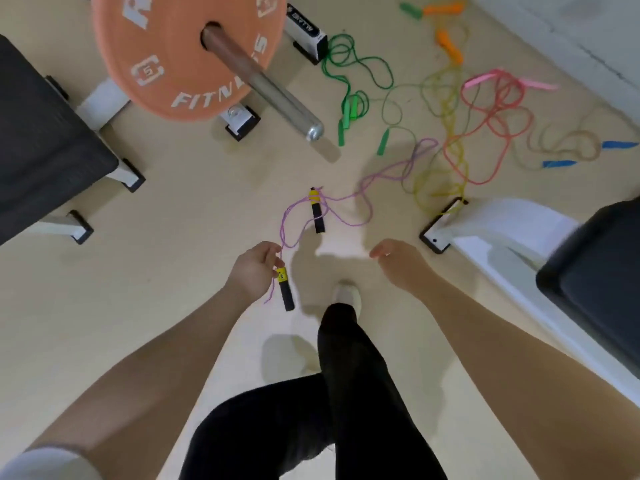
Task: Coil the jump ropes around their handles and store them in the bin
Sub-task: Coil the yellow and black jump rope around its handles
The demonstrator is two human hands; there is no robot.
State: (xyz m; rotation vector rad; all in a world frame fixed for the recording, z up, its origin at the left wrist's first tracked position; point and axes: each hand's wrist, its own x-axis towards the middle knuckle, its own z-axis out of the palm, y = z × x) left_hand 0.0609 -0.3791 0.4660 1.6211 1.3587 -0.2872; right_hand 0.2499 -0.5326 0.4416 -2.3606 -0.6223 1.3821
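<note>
My left hand (254,270) pinches the yellow top of a black jump-rope handle (285,292), which hangs down from my fingers. Its purple rope (349,197) trails forward over the floor to the second black-and-yellow handle (317,211), lying ahead of me. My right hand (398,263) hovers beside it with loosely curled fingers, holding nothing. Farther back lie tangled ropes: green with green handles (348,112), yellow-green rope with orange handles (450,46), pink with pink handles (498,98) and tan with blue handles (561,163). No bin is in view.
An orange weight plate (166,53) on a steel bar (277,95) juts out at the upper left over a white rack foot (242,121). A dark padded bench (41,133) stands at left and another bench with a white frame (512,244) at right. My leg and shoe (346,296) are below.
</note>
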